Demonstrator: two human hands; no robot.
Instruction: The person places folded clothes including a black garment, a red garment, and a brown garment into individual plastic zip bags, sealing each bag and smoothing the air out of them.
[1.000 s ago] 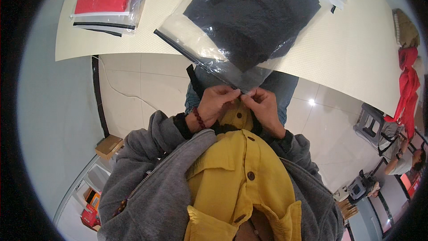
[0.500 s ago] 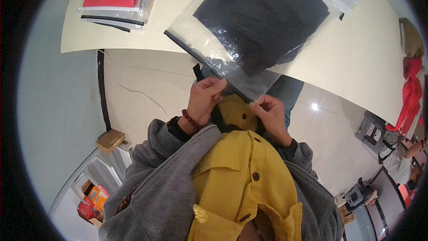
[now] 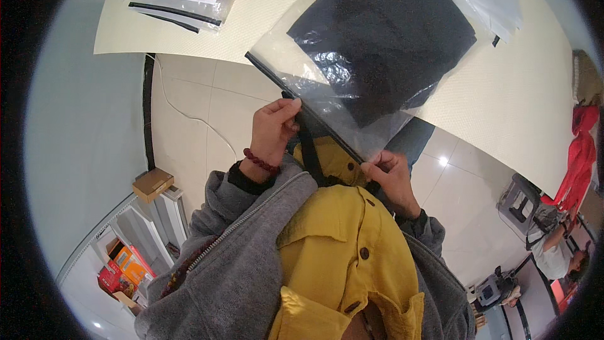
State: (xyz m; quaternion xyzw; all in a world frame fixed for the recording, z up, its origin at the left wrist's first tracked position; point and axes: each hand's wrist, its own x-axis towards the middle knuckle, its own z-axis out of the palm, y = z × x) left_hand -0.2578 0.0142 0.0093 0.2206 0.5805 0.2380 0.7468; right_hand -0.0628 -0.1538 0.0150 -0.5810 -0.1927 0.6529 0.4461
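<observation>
A clear plastic zip bag (image 3: 352, 97) holding a folded black garment (image 3: 384, 31) is held over the near edge of the cream table (image 3: 503, 107). Its black zip strip is run diagonally, upper left to lower right. The strip is pinched by the left hand (image 3: 272, 131) and by the right hand (image 3: 393, 176), thumbs against fingers.

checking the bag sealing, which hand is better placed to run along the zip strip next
Probably the left hand: it pinches the zip strip mid-length, with open strip beyond it. The right hand grips the bag at the strip's near end.

Hands (image 3: 272, 132) spread apart along bag (image 3: 327, 97)
</observation>
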